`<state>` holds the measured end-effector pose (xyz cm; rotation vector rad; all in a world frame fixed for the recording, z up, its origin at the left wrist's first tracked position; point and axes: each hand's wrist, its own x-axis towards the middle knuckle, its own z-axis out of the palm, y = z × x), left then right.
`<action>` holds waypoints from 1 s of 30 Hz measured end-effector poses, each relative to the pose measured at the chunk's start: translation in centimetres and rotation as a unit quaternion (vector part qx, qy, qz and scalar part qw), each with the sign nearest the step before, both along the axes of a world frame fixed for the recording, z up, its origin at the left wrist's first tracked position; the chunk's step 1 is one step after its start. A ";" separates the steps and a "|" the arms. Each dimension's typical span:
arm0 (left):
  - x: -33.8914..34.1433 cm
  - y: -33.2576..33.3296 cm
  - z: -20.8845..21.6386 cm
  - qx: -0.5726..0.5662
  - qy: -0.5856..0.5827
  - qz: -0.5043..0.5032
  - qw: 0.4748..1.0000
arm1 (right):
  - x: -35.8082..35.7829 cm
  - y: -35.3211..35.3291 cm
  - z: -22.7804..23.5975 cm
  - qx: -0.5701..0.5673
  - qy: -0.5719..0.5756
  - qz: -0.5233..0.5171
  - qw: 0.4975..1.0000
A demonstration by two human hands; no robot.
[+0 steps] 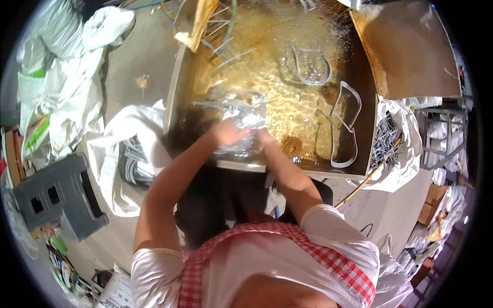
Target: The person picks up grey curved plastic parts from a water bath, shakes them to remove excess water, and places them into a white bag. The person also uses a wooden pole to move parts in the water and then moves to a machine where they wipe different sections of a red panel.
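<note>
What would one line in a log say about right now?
left hand and right hand: together on clear crinkly plastic bundle | place: big brown cardboard box | nearby: clear curved plastic pieces

Workshop: big carton [405, 51] of parts, sacks [61, 87] around.

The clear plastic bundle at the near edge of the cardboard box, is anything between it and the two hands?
Nothing visible does. The left hand and right hand are already on the clear plastic bundle, inside the cardboard box. The picture is too blurred to show how they hold it.
</note>
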<state>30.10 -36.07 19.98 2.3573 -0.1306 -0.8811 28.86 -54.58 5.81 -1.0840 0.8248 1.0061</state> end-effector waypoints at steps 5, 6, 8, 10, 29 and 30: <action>2.7 -1.7 -7.9 0.145 0.140 -0.063 0.977 | -0.4 1.0 0.1 0.083 0.043 -0.106 0.990; 2.5 -2.2 -10.9 0.102 0.144 -0.028 0.984 | -0.7 0.0 -1.3 0.090 0.047 -0.087 0.991; 2.7 -3.6 -13.8 -0.074 0.229 0.072 0.968 | -0.5 -1.3 -3.4 0.109 0.051 -0.039 0.992; 2.5 -3.5 -13.5 -0.238 0.277 0.198 0.910 | 0.0 -0.1 0.7 0.103 0.018 -0.010 0.994; 1.1 -6.3 12.6 -0.611 0.108 0.252 0.743 | 4.8 -11.5 23.1 -0.408 -0.672 0.276 0.553; 0.5 -6.5 12.5 -0.630 0.100 0.224 0.737 | 5.4 -11.2 23.6 -0.421 -0.692 0.284 0.514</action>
